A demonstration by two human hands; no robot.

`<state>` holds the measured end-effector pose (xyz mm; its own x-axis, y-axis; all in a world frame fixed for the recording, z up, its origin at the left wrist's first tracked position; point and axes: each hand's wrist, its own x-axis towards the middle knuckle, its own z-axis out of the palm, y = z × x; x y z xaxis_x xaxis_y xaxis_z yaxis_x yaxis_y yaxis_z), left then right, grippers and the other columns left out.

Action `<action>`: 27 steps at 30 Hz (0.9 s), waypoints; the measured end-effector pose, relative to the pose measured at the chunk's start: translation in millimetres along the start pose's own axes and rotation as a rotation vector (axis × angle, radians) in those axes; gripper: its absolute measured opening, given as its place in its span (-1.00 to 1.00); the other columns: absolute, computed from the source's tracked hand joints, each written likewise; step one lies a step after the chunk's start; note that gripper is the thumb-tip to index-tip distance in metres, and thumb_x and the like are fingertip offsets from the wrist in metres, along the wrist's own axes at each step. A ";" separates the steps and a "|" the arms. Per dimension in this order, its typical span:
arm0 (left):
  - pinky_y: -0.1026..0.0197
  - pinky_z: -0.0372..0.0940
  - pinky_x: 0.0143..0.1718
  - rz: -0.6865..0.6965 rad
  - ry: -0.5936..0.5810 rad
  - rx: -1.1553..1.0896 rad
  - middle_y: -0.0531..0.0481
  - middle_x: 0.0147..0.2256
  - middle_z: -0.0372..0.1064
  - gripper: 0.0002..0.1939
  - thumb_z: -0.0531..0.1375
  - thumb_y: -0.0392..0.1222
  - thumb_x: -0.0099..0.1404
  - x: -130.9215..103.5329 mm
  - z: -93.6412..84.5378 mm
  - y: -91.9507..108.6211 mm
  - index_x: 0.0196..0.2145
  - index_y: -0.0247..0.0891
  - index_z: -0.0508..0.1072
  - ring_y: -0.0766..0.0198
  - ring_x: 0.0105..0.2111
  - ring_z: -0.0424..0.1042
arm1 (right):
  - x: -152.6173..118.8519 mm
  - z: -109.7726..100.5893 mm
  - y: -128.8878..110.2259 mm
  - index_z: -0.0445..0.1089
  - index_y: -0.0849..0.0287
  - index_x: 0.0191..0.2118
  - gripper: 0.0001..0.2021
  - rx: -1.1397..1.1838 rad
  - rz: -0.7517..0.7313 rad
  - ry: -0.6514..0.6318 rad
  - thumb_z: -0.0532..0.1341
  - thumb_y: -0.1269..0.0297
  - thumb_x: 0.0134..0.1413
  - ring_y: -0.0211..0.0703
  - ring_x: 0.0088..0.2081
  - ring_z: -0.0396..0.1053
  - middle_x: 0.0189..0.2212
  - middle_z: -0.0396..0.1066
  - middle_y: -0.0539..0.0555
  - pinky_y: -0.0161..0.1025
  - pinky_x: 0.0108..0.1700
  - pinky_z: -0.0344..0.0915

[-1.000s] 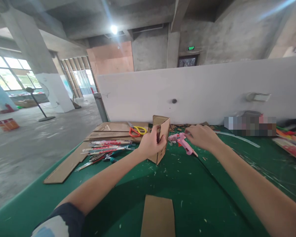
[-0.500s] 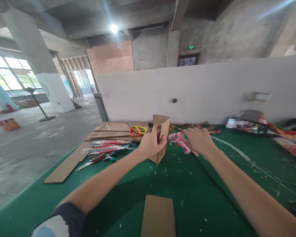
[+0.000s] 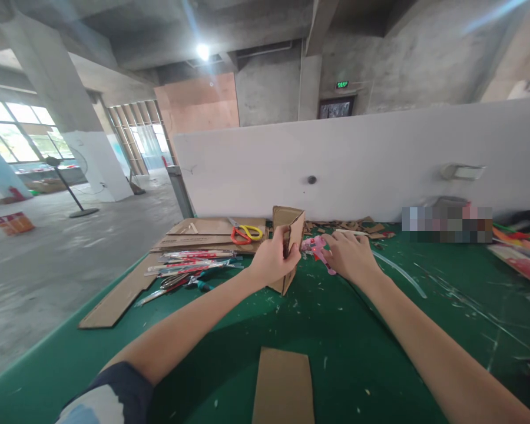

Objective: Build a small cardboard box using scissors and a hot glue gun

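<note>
My left hand (image 3: 271,259) is closed on an upright piece of folded brown cardboard (image 3: 297,229), with the thumb on its near side. Just to the right, my right hand (image 3: 353,256) is closed around a pink hot glue gun (image 3: 318,247). The gun's nose points at the cardboard's right face; whether they touch is hard to see. Fingers cover much of the gun's body. Behind the hand a clear glue stick (image 3: 401,272) trails off to the right. Near me lies a flat cardboard piece (image 3: 283,386).
Red-and-yellow scissors (image 3: 246,234) rest on stacked cardboard (image 3: 189,240) at the back left. Packaged sticks (image 3: 189,262) and pliers (image 3: 201,285) lie in front. Cardboard scraps (image 3: 362,227) line the white partition (image 3: 357,159). A dark cord runs under my right forearm.
My right hand has shifted slightly toward me and covers more of the glue gun's handle. The clear glue stick has swung nearer to me. My left hand and the cardboard have barely moved.
</note>
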<state>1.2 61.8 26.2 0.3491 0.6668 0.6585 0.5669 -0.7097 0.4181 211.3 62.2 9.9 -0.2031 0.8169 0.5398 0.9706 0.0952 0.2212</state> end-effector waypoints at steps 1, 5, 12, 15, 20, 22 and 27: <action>0.30 0.09 -0.61 -0.002 0.002 -0.001 0.09 -0.58 0.31 -0.62 0.03 -0.14 0.27 0.1 0.2 -0.2 0.02 -0.30 0.13 0.24 -0.62 0.36 | -0.7 0.6 0.5 0.29 0.16 0.04 -0.65 0.002 -0.012 0.038 0.04 0.24 0.16 0.10 -0.01 0.23 -0.09 0.39 0.21 0.09 0.02 -0.03; 0.30 0.10 -0.60 -0.016 0.011 -0.021 0.07 -0.55 0.34 -0.62 0.04 -0.14 0.27 0.4 0.5 0.4 0.02 -0.29 0.13 0.24 -0.61 0.37 | -2.1 -1.7 -0.4 0.23 0.23 0.10 -0.62 0.091 -0.104 0.223 0.03 0.29 0.18 0.09 0.05 0.17 0.03 0.31 0.22 0.09 0.17 -0.11; 0.29 0.16 -0.56 -0.102 0.003 -0.098 0.06 -0.54 0.35 -0.62 0.05 -0.09 0.29 -0.5 2.7 4.0 0.02 -0.26 0.13 0.21 -0.56 0.40 | -11.7 -9.2 -22.4 0.26 0.25 0.02 -0.69 0.465 -0.165 0.275 -0.02 0.26 0.24 0.06 0.01 0.21 -0.05 0.33 0.24 0.00 0.09 0.14; 0.28 0.20 -0.53 -0.124 0.005 -0.137 0.06 -0.52 0.37 -0.58 0.06 -0.06 0.29 -1.0 4.3 5.4 0.04 -0.24 0.10 0.21 -0.54 0.42 | -18.4 -4.1 -38.4 0.20 0.20 0.07 -0.66 0.675 -0.101 0.223 0.00 0.21 0.23 0.05 0.04 0.20 -0.03 0.30 0.22 0.00 0.05 0.20; 0.26 0.26 -0.46 -0.107 -0.018 -0.239 0.02 -0.45 0.42 -0.53 0.10 0.00 0.28 -2.1 3.2 12.0 0.05 -0.26 0.08 0.22 -0.48 0.45 | -31.7 10.0 -70.0 0.12 0.17 0.12 -0.61 0.931 0.036 0.232 0.03 0.18 0.21 0.06 0.11 0.15 0.02 0.25 0.23 0.11 0.12 0.12; 0.25 0.28 -0.42 -0.107 -0.012 -0.252 0.00 -0.41 0.43 -0.51 0.11 0.00 0.27 -2.6 2.8 14.1 0.05 -0.26 0.08 0.22 -0.45 0.46 | -38.2 12.6 -78.6 0.11 0.16 0.12 -0.63 1.010 0.102 0.238 0.01 0.19 0.22 0.04 0.11 0.16 0.02 0.25 0.23 0.09 0.12 0.14; 0.23 0.27 -0.43 -0.112 -0.040 -0.228 0.03 -0.42 0.39 -0.44 0.16 0.03 0.23 -5.2 4.7 17.0 0.08 -0.24 0.06 0.21 -0.43 0.44 | -50.2 12.6 -79.7 0.12 0.13 0.12 -0.61 1.001 0.037 0.188 0.07 0.18 0.19 0.02 0.11 0.16 0.02 0.25 0.20 0.06 0.12 0.16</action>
<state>12.5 47.3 27.1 0.3255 0.7496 0.5763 0.4227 -0.6606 0.6204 145.8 20.7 -45.0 -0.1040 0.7348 0.6702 0.6220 0.5739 -0.5327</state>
